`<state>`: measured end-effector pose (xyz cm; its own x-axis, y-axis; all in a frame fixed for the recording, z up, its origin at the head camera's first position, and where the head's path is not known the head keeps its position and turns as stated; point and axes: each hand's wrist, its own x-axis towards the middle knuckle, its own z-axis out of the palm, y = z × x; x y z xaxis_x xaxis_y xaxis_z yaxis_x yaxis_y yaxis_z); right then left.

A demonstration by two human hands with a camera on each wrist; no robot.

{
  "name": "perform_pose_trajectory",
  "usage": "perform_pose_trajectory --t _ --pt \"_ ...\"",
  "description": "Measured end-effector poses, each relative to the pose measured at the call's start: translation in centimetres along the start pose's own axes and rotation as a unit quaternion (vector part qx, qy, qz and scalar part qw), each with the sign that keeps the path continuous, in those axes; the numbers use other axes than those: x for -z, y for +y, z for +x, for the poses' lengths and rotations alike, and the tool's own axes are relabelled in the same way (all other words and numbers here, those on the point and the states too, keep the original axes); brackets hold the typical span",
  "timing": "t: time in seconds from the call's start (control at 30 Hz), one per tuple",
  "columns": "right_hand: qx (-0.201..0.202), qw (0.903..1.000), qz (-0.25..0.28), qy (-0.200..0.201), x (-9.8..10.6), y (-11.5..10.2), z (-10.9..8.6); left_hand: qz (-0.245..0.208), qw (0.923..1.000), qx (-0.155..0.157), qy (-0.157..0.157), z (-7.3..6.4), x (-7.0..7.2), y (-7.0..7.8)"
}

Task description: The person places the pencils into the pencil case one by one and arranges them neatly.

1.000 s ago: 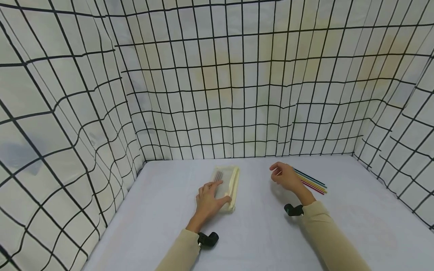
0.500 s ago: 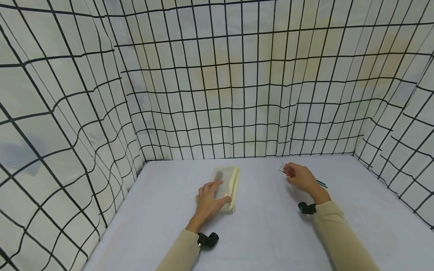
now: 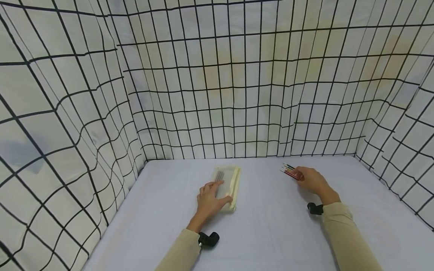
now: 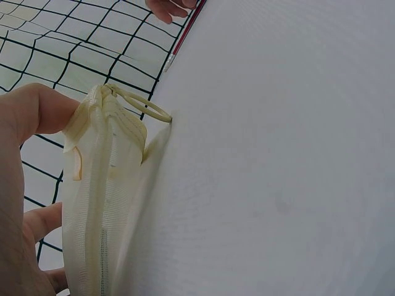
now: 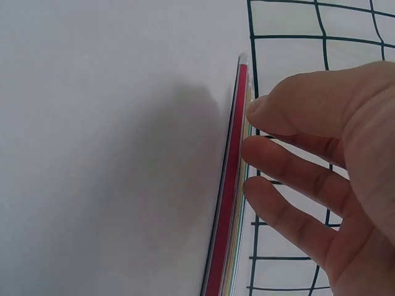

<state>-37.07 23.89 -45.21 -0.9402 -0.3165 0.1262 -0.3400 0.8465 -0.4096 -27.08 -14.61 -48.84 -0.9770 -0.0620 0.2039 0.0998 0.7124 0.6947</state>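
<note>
A pale yellow mesh zip pencil case (image 3: 233, 184) lies flat left of the table's middle. Several thin sticks show through its mesh at the far end. My left hand (image 3: 208, 201) rests on top of it, thumb and fingers spread. In the left wrist view, the zip edge of the pencil case (image 4: 92, 203) has a looped pull at one corner. Farther right, several pencils (image 3: 289, 172) with pale ends, one red, lie side by side. My right hand (image 3: 315, 182) is over their near part. In the right wrist view, its fingertips (image 5: 256, 111) touch the pencils' side.
A white cloth covers the table (image 3: 257, 233). Black netting (image 3: 244, 101) over pale sheeting rises at the back and both sides. A small black camera (image 3: 208, 239) is worn on each wrist.
My right hand has moved to the right along the pencils, and their far left ends now stick out past the fingers. My left hand stays on the pencil case.
</note>
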Motion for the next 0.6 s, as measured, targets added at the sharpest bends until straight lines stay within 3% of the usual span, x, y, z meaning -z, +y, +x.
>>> perform_pose_trajectory --t 0.6 --pt "-0.017 0.9997 -0.016 -0.008 0.3 1.2 -0.5 0.004 1.0000 -0.001 0.001 0.0 -0.1 -0.2"
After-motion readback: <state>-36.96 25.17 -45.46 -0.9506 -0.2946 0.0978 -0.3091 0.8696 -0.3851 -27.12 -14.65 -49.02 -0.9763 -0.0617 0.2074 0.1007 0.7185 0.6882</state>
